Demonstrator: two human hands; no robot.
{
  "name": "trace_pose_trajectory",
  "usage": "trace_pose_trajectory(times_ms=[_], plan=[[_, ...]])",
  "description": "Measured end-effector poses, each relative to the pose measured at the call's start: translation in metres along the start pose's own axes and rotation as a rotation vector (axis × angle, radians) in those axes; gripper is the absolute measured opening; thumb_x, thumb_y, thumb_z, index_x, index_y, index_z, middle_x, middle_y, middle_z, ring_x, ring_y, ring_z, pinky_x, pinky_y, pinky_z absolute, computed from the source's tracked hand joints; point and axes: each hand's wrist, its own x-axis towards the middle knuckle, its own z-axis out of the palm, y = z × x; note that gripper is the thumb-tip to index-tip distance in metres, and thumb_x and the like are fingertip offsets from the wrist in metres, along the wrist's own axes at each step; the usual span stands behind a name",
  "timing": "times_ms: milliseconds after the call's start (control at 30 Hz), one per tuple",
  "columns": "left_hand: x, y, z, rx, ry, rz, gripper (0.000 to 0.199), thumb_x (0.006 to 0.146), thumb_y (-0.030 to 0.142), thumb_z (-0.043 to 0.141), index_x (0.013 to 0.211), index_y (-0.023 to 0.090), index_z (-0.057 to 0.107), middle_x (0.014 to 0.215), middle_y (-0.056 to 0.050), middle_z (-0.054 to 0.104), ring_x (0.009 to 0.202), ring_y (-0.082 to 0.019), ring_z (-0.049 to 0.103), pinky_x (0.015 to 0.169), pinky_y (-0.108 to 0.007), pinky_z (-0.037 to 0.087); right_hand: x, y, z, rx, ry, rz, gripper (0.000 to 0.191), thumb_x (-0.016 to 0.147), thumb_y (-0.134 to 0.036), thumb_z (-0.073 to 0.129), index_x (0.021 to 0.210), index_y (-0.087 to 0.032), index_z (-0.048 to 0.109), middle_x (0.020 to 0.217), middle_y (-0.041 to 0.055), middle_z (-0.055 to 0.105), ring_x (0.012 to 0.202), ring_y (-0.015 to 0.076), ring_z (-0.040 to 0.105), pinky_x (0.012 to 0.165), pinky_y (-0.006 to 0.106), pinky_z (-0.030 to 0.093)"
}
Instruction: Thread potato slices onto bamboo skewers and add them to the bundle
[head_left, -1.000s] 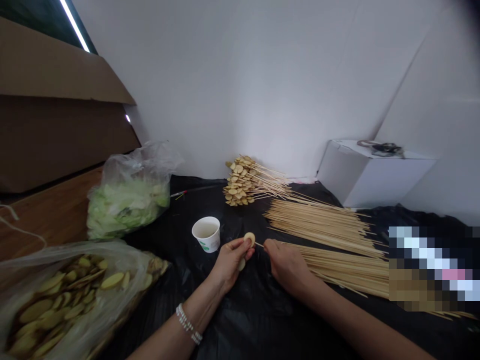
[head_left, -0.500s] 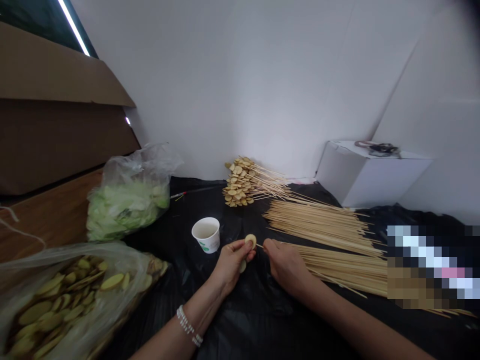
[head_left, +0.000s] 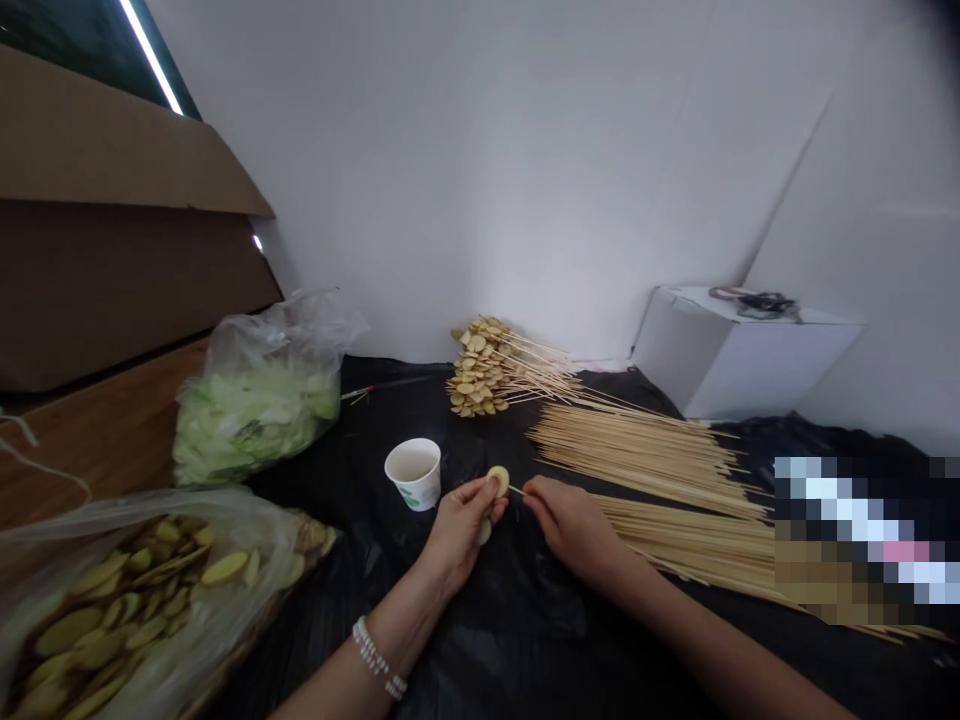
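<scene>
My left hand (head_left: 459,525) pinches a round pale potato slice (head_left: 499,481) between thumb and fingers, and another slice (head_left: 484,531) shows under its curled fingers. My right hand (head_left: 564,518) is closed on a thin wooden skewer (head_left: 516,490), whose front end meets the slice. Whether the tip has gone through cannot be made out. Left of my hands stands a white paper cup (head_left: 414,474). Several bundles of bare skewers (head_left: 637,445) lie beside and beyond my right hand. Behind them is a pile of skewered potato slices (head_left: 480,368).
At the lower left an open plastic bag (head_left: 255,540) holds many potato slices. Behind it stands a clear bag of pale green slices (head_left: 247,425). A white box (head_left: 757,360) is at the back right, a cardboard box (head_left: 112,270) at the left. Black plastic sheeting (head_left: 480,640) covers the table.
My right hand has shifted slightly left, toward the potato slice, with the skewer. The slice is turned a little in my left hand. Everything else stays in place.
</scene>
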Motion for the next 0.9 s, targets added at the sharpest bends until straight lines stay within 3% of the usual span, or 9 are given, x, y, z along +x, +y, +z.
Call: trace_pose_trajectory(times_ms=[267,433,733,900], plan=[[0.0024,0.0028,-0.0039,0.004,0.018,0.017,0.031,0.055,0.033,0.083,0.071,0.009,0.071,0.060,-0.002,0.062,0.051,-0.003,0.050,0.051,-0.013,0.040,-0.0040,0.0000,0.0012,-0.070,0.016,-0.009,0.023,0.093,-0.018,0.036,0.080,-0.016,0.055,0.075,0.0050,0.061,0.070,0.0158,0.057,0.065,0.025,0.035],[0.0022,0.0005,-0.0043,0.036,0.027,-0.007,0.031,0.054,0.033,0.083,0.072,0.010,0.071,0.060,-0.001,0.061,0.051,-0.003,0.050,0.050,-0.013,0.039,-0.0032,-0.0016,-0.0018,0.049,-0.018,0.001,0.023,0.091,-0.015,0.039,0.073,-0.018,0.053,0.065,0.0002,0.058,0.059,0.0123,0.052,0.058,0.023,0.032],[0.0016,-0.0016,-0.0040,0.055,-0.008,-0.001,0.030,0.056,0.035,0.082,0.068,0.010,0.070,0.059,-0.001,0.060,0.049,-0.002,0.048,0.049,-0.012,0.037,-0.0042,0.0032,0.0059,-0.082,0.056,-0.073,0.021,0.090,-0.015,0.036,0.075,-0.018,0.051,0.071,0.0034,0.058,0.067,0.0152,0.053,0.062,0.025,0.033],[0.0003,-0.0033,-0.0030,0.053,-0.018,-0.004,0.030,0.057,0.035,0.082,0.072,0.011,0.071,0.063,-0.002,0.062,0.052,-0.003,0.049,0.050,-0.012,0.037,-0.0054,0.0019,0.0026,-0.088,0.022,-0.042,0.021,0.091,-0.015,0.035,0.078,-0.017,0.051,0.072,0.0040,0.059,0.067,0.0153,0.054,0.062,0.025,0.033]])
